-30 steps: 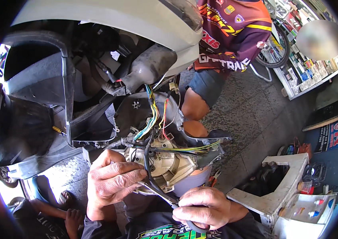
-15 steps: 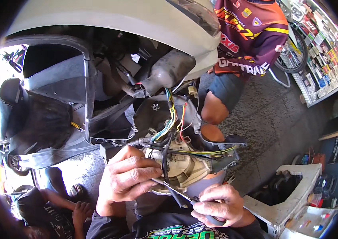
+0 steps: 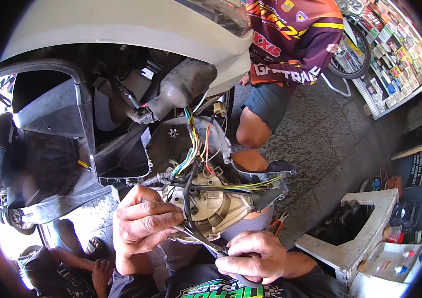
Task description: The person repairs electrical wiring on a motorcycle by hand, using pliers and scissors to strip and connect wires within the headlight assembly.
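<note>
Plastic bodywork fills your left side: a matt black, curved scooter panel point(image 3: 47, 164) with a dull, slightly dusty skin, under a smooth pale grey fairing point(image 3: 121, 25) that arches across the top. Just right of that, your left hand point(image 3: 144, 223) is curled shut, its grip closed around the near edge of the cream-coloured moulded plastic housing point(image 3: 216, 208), a ribbed, round-bodied unit with screw bosses, which sits in front of your chest between both hands. A bundle of thin, glossy wires point(image 3: 193, 144) in green, yellow, blue and red drops from a grey rubbery sleeve point(image 3: 181, 87) into the top of that housing, and more yellow-green strands run off sideways to the right. Slim dark metal pliers point(image 3: 203, 238) cross from the housing's lower edge towards your right hand point(image 3: 258, 256), whose grip is wrapped tight around their handles. Further right, another person's bare knee point(image 3: 253, 134) and maroon printed jersey point(image 3: 290, 39) stand over rough grey concrete floor point(image 3: 330, 149). At far right lies a chipped white boxy frame point(image 3: 365, 238).
</note>
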Demonstrator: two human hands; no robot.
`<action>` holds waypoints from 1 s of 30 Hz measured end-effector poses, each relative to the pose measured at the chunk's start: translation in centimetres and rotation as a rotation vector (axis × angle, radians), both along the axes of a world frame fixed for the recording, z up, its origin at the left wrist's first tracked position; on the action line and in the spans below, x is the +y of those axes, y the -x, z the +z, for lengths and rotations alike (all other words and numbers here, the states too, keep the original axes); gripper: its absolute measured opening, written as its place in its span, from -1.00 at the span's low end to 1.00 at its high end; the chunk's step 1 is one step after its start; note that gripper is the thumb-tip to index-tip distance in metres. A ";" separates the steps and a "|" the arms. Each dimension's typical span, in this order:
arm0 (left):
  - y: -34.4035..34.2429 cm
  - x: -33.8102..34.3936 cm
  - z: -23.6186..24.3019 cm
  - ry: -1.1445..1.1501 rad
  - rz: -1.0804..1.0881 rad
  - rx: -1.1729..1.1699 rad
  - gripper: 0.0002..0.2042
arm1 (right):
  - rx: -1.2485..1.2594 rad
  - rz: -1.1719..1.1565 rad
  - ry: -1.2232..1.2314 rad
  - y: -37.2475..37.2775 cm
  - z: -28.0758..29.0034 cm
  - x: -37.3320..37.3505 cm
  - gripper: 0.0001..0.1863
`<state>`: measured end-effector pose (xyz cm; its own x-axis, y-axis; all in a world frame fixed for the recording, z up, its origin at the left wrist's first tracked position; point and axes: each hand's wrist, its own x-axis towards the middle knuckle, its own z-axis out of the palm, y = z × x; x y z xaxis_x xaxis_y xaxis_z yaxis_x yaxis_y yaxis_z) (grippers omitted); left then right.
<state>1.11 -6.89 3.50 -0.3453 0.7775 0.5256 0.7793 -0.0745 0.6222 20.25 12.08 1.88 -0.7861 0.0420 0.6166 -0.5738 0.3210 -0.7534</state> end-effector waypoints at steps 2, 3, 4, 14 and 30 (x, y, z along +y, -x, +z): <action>-0.1 0.0 -0.2 0.003 0.003 -0.007 -0.76 | -0.004 -0.011 -0.004 0.1 0.2 -0.1 -0.52; -0.2 0.0 -0.1 0.017 0.003 -0.019 -0.77 | -0.016 -0.008 -0.011 0.0 0.4 -0.2 -0.49; -0.2 0.1 0.0 0.031 0.003 -0.031 -0.77 | -0.028 -0.004 -0.019 0.0 0.5 -0.2 -0.46; -0.6 0.6 -0.6 0.037 -0.055 0.068 -0.74 | -0.035 -0.017 0.011 -0.2 0.5 -0.3 -0.43; -0.7 1.8 -3.3 -0.188 -0.094 -0.062 -0.70 | 0.012 0.046 0.065 0.6 -0.4 0.2 -0.39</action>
